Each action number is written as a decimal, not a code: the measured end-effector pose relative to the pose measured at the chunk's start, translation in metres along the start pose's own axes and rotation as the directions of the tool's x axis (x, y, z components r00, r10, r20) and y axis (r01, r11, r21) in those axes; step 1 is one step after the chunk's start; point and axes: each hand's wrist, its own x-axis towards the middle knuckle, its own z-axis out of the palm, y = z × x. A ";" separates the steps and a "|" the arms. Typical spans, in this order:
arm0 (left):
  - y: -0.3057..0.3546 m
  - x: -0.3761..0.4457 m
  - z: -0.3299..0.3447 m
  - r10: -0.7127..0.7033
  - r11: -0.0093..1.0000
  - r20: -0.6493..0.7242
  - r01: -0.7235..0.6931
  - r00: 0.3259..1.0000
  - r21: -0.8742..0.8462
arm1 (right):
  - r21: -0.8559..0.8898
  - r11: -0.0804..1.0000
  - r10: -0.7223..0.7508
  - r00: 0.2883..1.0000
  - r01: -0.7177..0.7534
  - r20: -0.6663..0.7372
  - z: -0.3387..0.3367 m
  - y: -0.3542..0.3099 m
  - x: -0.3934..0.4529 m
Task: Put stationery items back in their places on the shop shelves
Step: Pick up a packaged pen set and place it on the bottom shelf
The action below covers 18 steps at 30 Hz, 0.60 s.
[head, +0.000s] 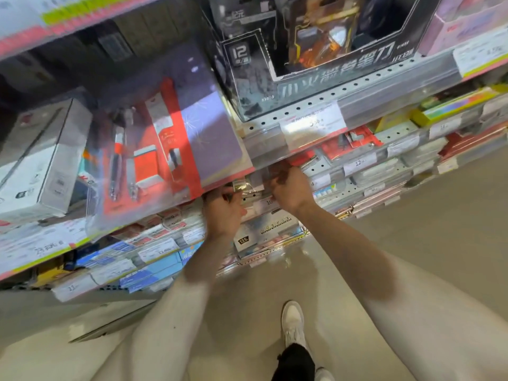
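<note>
Both my hands reach under the edge of a shelf (275,158) at the centre of the view. My left hand (224,210) and my right hand (288,188) have curled fingers and together hold a small clear plastic packet (248,187) between them. The packet's contents are blurred and partly hidden by the shelf edge and my fingers. Just behind my right hand lies a red packaged item (302,160) on the shelf below.
A large red and lilac pen-set pack (170,149) hangs at the left, next to a white box (41,166). A black display carton (302,64) stands on the shelf above. Lower shelves hold several boxed items and price tags. Grey floor and my shoe (292,323) lie below.
</note>
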 end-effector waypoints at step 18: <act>-0.015 -0.011 -0.004 0.071 0.985 0.115 -0.088 0.991 0.150 | 0.033 0.995 -0.093 0.995 0.092 0.022 -0.025 -0.002 -0.034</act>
